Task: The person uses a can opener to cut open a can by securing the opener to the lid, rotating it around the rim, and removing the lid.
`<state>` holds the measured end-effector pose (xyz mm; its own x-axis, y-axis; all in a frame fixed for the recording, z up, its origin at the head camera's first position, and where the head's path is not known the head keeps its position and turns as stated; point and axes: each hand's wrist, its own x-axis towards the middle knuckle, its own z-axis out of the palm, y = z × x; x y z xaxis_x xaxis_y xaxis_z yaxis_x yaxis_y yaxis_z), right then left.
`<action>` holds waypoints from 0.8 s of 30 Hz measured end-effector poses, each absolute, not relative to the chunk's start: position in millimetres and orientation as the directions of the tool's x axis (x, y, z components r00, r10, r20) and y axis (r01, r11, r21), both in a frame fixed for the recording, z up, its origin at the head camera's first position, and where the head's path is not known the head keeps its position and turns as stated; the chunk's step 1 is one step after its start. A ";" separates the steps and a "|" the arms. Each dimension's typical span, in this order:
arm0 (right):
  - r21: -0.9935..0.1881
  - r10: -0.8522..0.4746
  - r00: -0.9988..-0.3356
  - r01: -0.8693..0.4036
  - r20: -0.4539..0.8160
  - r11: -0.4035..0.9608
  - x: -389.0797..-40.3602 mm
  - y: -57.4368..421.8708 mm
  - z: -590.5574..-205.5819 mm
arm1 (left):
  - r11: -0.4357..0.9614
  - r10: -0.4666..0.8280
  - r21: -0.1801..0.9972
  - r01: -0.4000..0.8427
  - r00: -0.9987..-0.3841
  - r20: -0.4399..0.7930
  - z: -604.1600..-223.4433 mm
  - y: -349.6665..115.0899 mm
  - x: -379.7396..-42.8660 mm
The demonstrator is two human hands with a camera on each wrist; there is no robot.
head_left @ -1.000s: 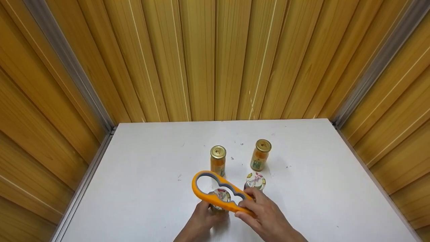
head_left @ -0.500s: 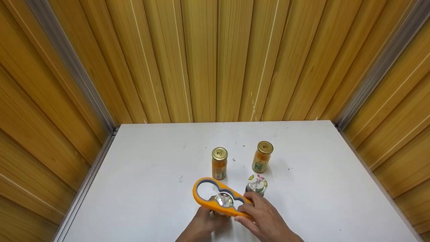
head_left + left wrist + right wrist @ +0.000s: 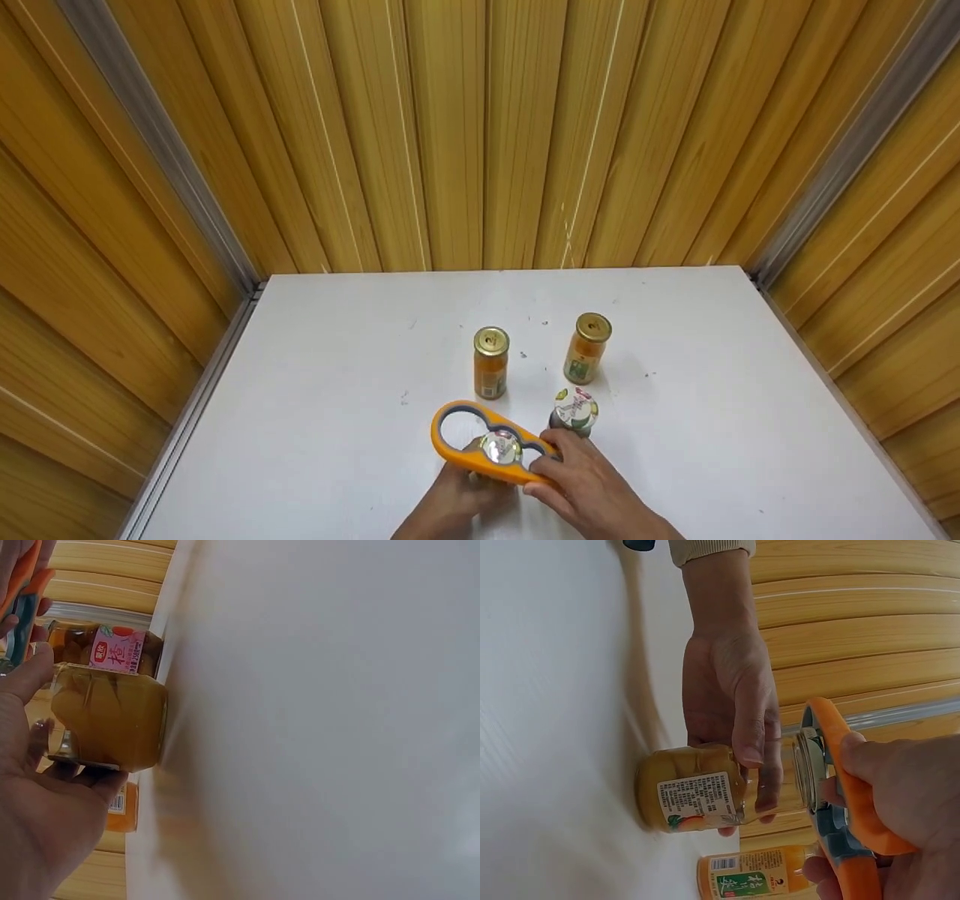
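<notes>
My left hand grips a glass jar of yellow fruit, fingers and thumb curled round its sides. The jar stands upright on the white table, a white printed label on its side. My right hand holds an orange jar opener with a grey toothed inner edge. Its middle opening lies around the jar's patterned lid. In the right wrist view the opener sits at lid height; whether its teeth bite tightly is unclear. My right fingers partly cover the opener's near end.
Just beyond my right hand stands another jar with a patterned lid; the left wrist view shows its pink label. Farther back are two gold-lidded bottles of orange drink, one left and one right. Wood-patterned walls enclose the table.
The opener has come down from above the jar, and its middle opening now surrounds the lid. My left hand keeps its hold on the jar. The view has shifted slightly.
</notes>
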<state>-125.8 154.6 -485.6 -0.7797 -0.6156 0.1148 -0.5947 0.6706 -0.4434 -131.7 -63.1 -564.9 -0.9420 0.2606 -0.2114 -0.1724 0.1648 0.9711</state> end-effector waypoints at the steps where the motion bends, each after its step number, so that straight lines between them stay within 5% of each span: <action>1: -0.445 -0.622 -0.776 -0.597 0.108 0.668 -125.8 154.7 -484.8 | 0.171 0.261 0.971 -0.167 -0.943 -0.209 -564.9 -62.9 -131.6; 7: -0.426 -0.655 -0.742 -0.643 0.141 0.637 -123.5 154.5 -482.9 | 0.167 0.260 0.970 -0.175 -0.942 -0.214 -563.8 -61.6 -130.9; 14: -0.298 -0.706 -0.642 -0.766 0.299 0.570 -119.2 149.1 -483.0 | 0.189 0.289 0.981 -0.032 -0.953 -0.087 -564.2 -62.9 -131.8; 24: -0.243 -0.710 -0.704 -0.695 0.039 0.676 -119.0 137.0 -470.9 | 0.163 0.282 0.986 -0.042 -0.956 -0.088 -564.2 -61.1 -132.1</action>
